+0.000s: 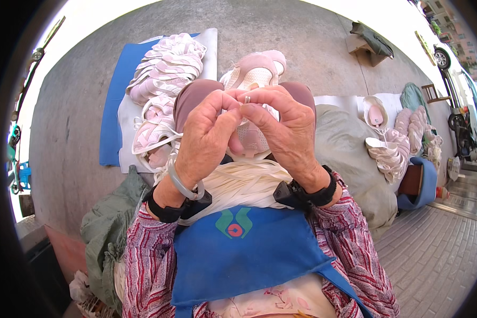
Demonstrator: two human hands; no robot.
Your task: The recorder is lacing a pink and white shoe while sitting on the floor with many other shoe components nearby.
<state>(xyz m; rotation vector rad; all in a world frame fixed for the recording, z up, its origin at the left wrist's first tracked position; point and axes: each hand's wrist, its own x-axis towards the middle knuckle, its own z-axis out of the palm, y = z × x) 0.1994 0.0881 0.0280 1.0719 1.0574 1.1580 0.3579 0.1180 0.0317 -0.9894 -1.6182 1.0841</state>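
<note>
My left hand [208,130] and my right hand [284,119] meet at the fingertips in front of my knees, both closed in a pinch. Between the right thumb and forefinger shows the small whitish end of a shoelace [247,99], with the left fingertips against it. Most of the lace is hidden by my fingers. Just behind and below the hands lies a pink and white shoe upper [250,142], partly covered by them. A thick bundle of cream-white laces [244,183] rests across my lap, above the blue apron [238,259].
Piled pink and white shoe uppers [167,66] lie on a blue and white sheet [111,100] at the left. More uppers [389,153] sit at the right, near a blue-edged stool [421,183]. Green-grey sacks [350,159] flank me. A box with dark cloth [371,42] stands far right.
</note>
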